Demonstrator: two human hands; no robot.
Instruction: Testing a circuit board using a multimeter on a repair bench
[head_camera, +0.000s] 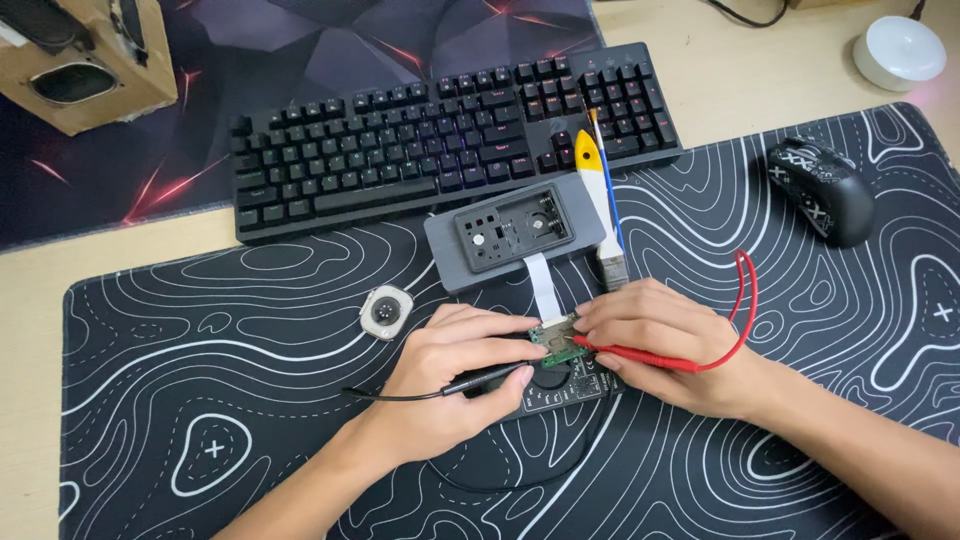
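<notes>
On the patterned desk mat (250, 330) at the surface's middle, the left hand (450, 385) pinches a black probe (485, 378) and the right hand (665, 345) a red probe (640, 358), tips meeting on a small green circuit board (556, 340). A multimeter (560, 390) beneath is mostly hidden. Open mat lies left; keyboard (440, 130) and grey fixture (515, 232) crowd behind
</notes>
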